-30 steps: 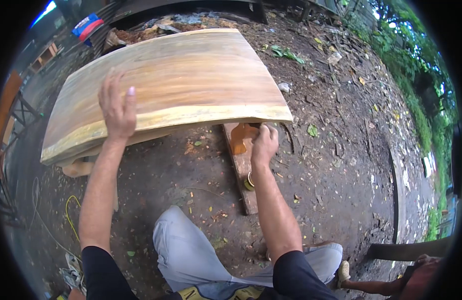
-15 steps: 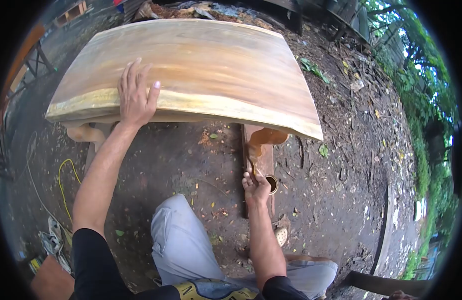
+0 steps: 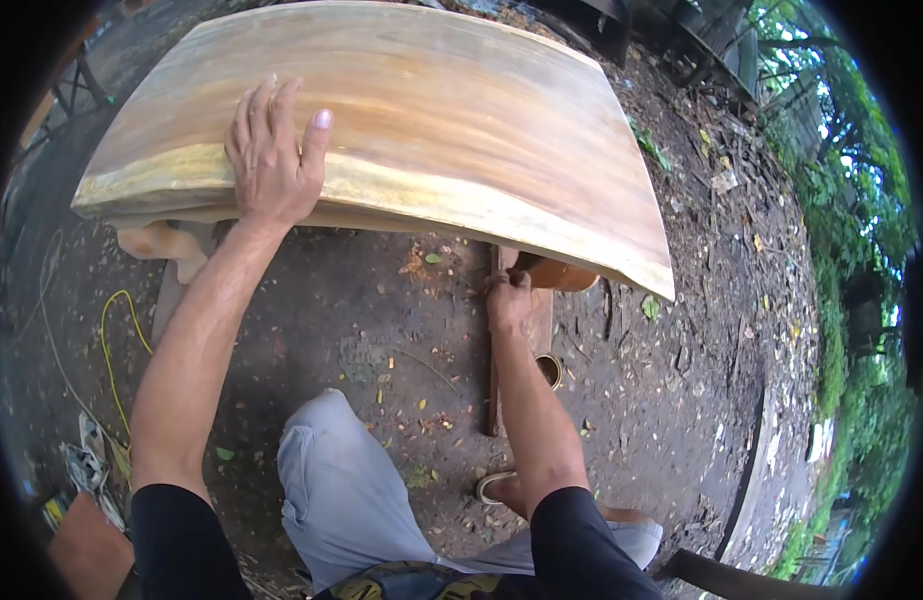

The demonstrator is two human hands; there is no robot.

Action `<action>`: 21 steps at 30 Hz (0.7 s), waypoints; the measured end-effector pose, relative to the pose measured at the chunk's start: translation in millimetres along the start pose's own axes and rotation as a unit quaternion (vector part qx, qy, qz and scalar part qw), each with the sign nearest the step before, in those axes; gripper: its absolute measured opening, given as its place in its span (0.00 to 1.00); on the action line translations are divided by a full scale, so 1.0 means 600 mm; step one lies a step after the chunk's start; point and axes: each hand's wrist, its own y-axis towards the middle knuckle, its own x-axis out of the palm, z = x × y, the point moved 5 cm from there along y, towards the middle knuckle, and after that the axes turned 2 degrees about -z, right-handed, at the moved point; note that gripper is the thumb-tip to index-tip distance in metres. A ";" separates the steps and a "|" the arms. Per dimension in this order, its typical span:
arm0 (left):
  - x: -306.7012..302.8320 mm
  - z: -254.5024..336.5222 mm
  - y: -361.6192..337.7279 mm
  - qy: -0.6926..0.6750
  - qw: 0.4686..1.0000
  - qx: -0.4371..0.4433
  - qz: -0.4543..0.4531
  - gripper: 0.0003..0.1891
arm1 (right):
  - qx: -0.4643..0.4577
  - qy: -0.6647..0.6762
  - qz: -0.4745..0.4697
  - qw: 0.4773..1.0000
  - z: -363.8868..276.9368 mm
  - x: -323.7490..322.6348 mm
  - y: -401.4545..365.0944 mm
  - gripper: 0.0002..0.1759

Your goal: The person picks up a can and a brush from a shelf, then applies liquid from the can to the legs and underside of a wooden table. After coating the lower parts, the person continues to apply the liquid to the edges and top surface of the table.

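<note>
we list: slab top, beneath our left hand, tan with orange-brown and grey streaks, long banded grain, pale yellow strip along the near edge. leg, just beside our right hand, glossy orange-brown. tin, nearer us than our right hand, brassy rim, dark inside. cable, left of our left forearm, bright yellow. trousers, below both hands, plain pale grey-blue.

We count one wooden slab at twelve o'clock and two bare hands: the left hand at ten, the right hand just off centre toward three. We see two wooden legs, the pale leg at nine and the brown leg at two, plus one can at four and one yellow cord near nine.
</note>
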 end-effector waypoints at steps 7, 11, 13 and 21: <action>0.008 -0.001 -0.002 0.022 1.000 -0.007 -0.013 0.29 | 0.152 0.233 0.048 0.959 -0.002 0.016 -0.043 0.05; 0.008 -0.005 0.001 0.003 1.000 -0.010 -0.018 0.32 | 0.188 0.348 0.065 0.916 0.014 0.055 -0.053 0.05; 0.011 -0.005 -0.002 -0.003 1.000 -0.010 -0.021 0.33 | 0.182 0.357 0.047 0.915 0.017 0.065 -0.040 0.05; 0.012 -0.004 -0.001 0.006 1.000 -0.001 -0.022 0.32 | 0.201 0.353 -0.014 0.913 0.053 0.062 -0.027 0.04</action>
